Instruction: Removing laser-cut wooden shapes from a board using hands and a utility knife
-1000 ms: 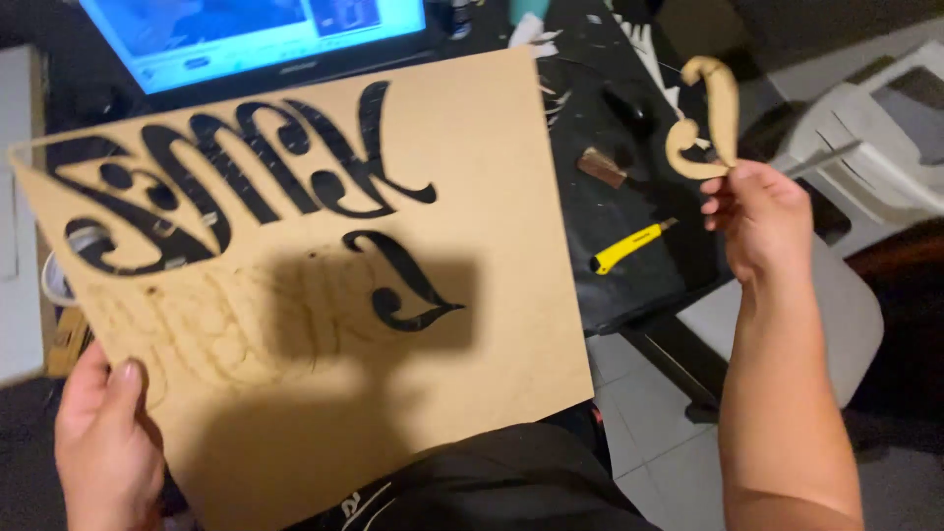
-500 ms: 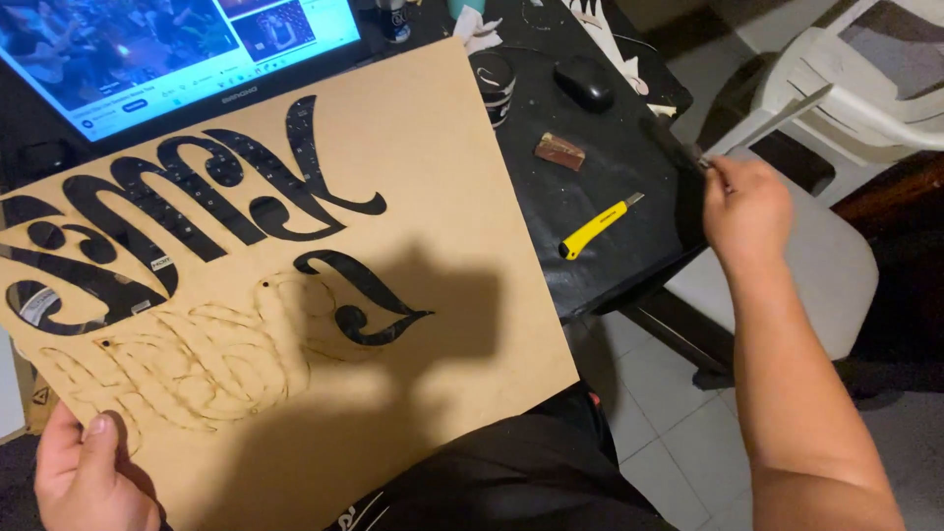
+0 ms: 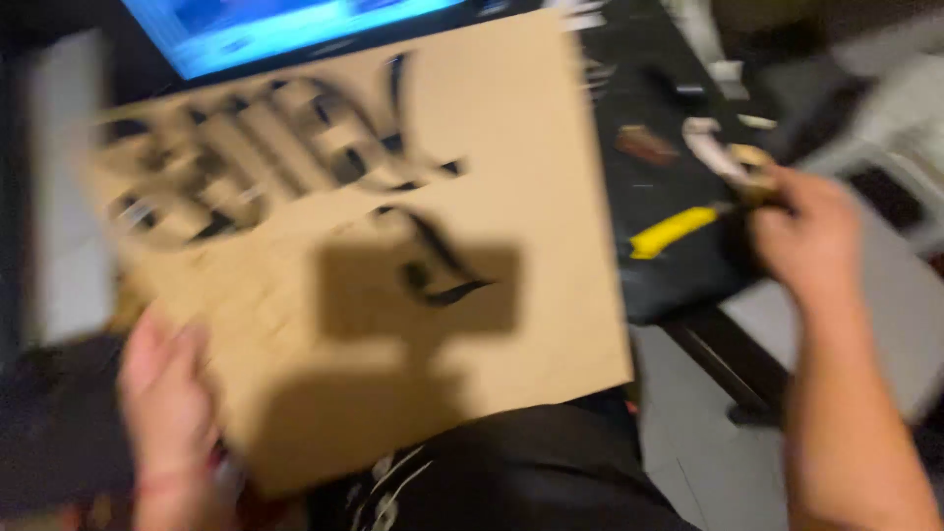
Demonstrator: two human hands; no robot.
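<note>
The left hand (image 3: pixel 167 413) is gripping the cut-out board (image 3: pixel 393 256) over the lap; the right hand (image 3: pixel 801 236) is closing on a yellow knife (image 3: pixel 674 231) at the bench (image 3: pixel 669 275). One-handed, the board may be slipping.

Matt tan cardboard sheet (image 3: pixel 531 226)

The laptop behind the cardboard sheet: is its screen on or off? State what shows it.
On. The laptop screen glows bright blue above the top edge of the cardboard sheet; what it displays is too blurred to tell.
</note>
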